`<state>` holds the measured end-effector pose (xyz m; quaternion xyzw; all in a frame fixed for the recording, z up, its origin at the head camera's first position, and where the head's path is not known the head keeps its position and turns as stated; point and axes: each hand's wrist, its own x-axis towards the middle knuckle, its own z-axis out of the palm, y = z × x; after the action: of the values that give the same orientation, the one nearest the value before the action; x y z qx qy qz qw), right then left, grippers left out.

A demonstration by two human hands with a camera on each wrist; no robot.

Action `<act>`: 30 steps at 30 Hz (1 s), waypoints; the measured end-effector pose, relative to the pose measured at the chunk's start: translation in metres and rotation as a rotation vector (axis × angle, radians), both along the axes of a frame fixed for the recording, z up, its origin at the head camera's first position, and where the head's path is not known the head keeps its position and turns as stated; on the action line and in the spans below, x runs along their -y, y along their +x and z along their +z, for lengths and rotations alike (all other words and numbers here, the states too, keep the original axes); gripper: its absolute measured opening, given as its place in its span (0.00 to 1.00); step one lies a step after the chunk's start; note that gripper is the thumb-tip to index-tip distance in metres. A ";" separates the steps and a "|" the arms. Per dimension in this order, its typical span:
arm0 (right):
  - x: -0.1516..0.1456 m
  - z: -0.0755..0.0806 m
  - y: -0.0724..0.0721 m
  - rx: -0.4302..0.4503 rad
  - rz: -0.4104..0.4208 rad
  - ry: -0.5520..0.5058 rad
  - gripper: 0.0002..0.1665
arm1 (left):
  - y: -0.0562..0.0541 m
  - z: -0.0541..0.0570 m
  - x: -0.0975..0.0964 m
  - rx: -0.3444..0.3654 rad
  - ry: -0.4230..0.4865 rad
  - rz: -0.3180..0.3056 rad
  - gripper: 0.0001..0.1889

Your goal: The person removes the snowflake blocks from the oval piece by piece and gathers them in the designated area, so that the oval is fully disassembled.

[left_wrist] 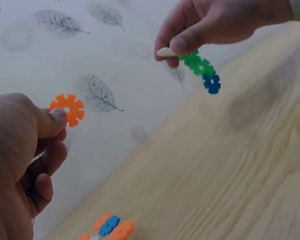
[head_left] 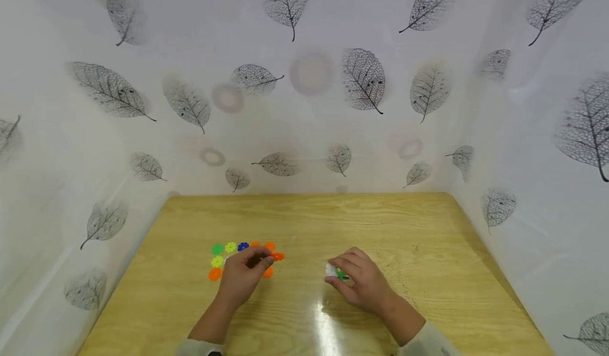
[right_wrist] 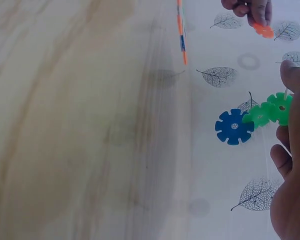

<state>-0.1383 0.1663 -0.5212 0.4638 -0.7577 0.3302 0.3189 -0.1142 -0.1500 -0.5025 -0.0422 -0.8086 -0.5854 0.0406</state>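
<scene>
My left hand (head_left: 241,275) pinches an orange notched plastic disc (left_wrist: 67,109) between thumb and forefinger, raised above the table. My right hand (head_left: 362,282) grips a short chain of interlocking discs by its white disc (head_left: 330,270). From that white piece hang two green discs (right_wrist: 260,115) and, at the far end, a blue disc (right_wrist: 234,127), joined slot to slot. A gap separates the two hands, and the orange disc does not touch the chain. In the right wrist view the white disc is mostly hidden behind the thumb.
Several loose discs, among them a green disc (head_left: 217,249), a yellow disc (head_left: 230,247) and an orange disc (head_left: 215,274), lie on the wooden table (head_left: 380,218) around and under the left hand. A leaf-patterned white curtain (head_left: 314,123) encloses the table at the back and sides.
</scene>
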 end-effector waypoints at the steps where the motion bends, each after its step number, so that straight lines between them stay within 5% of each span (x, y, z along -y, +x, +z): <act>1: 0.001 0.000 0.000 -0.004 0.001 0.001 0.20 | 0.001 -0.002 0.004 0.028 0.006 0.011 0.05; 12: 0.000 0.002 0.006 -0.002 -0.029 -0.006 0.20 | 0.008 -0.012 0.026 0.107 -0.097 0.052 0.05; 23: 0.005 0.004 0.006 -0.022 -0.015 0.015 0.21 | 0.012 -0.033 0.044 0.132 -0.353 0.058 0.05; 30: 0.005 0.003 0.005 -0.055 -0.015 0.030 0.21 | 0.010 -0.036 0.047 0.160 -0.443 0.058 0.04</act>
<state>-0.1335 0.1612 -0.5186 0.4718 -0.7569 0.3039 0.3349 -0.1038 -0.1973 -0.5388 0.0197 -0.9189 -0.3935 -0.0171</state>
